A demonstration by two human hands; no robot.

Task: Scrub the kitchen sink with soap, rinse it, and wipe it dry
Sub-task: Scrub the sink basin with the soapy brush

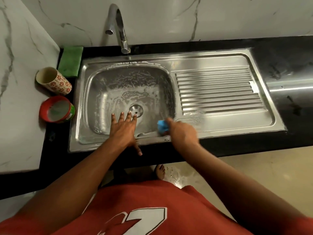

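The steel sink (88,102) has streaks of white soap foam over its basin walls and rim, and a round drain (135,110) at the bottom. My right hand (182,131) grips a blue sponge (163,127) against the sink's front rim at the basin's right corner; the hand is blurred. My left hand (123,131) is spread flat with straight fingers over the front rim, fingertips reaching toward the drain. No water runs from the curved tap (118,29).
A ribbed drainboard (218,92) lies to the right of the basin. A folded green cloth (71,61) sits at the back left. A flowered cup (53,81) and a red tub (56,109) lie on the white counter at left. Black countertop (288,65) extends right.
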